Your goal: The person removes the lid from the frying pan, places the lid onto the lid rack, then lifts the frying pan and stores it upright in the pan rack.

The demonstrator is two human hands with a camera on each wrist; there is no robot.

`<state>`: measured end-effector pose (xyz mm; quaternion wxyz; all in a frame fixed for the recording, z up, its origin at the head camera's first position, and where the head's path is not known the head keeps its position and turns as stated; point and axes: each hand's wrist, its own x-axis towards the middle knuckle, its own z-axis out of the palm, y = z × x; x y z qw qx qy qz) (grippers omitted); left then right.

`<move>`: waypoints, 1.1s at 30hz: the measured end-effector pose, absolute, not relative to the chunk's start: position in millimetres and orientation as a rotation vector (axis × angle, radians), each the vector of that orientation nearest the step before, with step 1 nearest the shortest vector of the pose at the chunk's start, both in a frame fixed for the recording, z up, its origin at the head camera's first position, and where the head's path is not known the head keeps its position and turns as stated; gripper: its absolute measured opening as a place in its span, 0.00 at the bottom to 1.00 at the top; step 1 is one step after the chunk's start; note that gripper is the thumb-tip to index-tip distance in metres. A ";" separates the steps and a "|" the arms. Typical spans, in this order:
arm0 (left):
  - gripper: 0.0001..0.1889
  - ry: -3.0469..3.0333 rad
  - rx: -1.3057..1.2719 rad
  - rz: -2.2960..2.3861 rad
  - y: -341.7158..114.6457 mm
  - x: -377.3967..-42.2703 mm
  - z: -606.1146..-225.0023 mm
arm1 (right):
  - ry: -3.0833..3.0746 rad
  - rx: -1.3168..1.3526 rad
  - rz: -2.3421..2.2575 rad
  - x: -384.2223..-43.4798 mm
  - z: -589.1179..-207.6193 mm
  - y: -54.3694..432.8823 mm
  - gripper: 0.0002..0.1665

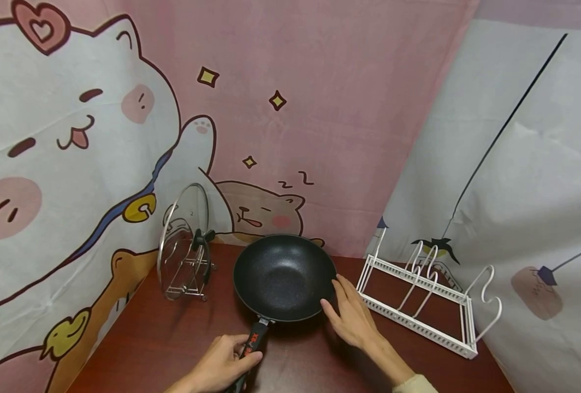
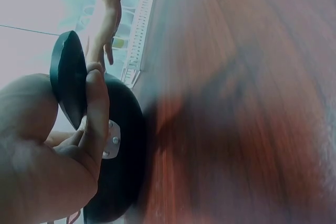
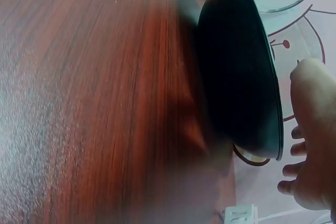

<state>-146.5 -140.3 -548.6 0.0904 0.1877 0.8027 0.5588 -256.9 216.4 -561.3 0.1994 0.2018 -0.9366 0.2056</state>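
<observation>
A black wok-style frying pan point(image 1: 285, 278) is in the middle of the head view, its inside facing up and its handle point(image 1: 254, 341) pointing toward me. My left hand point(image 1: 224, 360) grips that handle, thumb on top; the left wrist view shows the fingers point(image 2: 97, 103) curled beneath it. At the pan's right rim is my right hand point(image 1: 351, 316), fingers extended and spread. The right wrist view puts this hand point(image 3: 315, 140) beside the rim of the pan point(image 3: 239, 77); whether it touches is unclear. I cannot tell if the pan's base rests on the table.
On the left of the reddish-brown table point(image 1: 138, 338), a glass lid point(image 1: 177, 251) stands upright in a wire rack point(image 1: 187, 281). A white rack point(image 1: 418, 300) with curved wire dividers lies to the right. Printed cloth point(image 1: 330, 109) hangs behind and at the sides.
</observation>
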 end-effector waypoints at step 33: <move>0.08 2.324 0.489 1.781 -116.9 -140.4 -552.3 | -2.674 0.494 0.591 -240.2 -564.3 199.4 0.47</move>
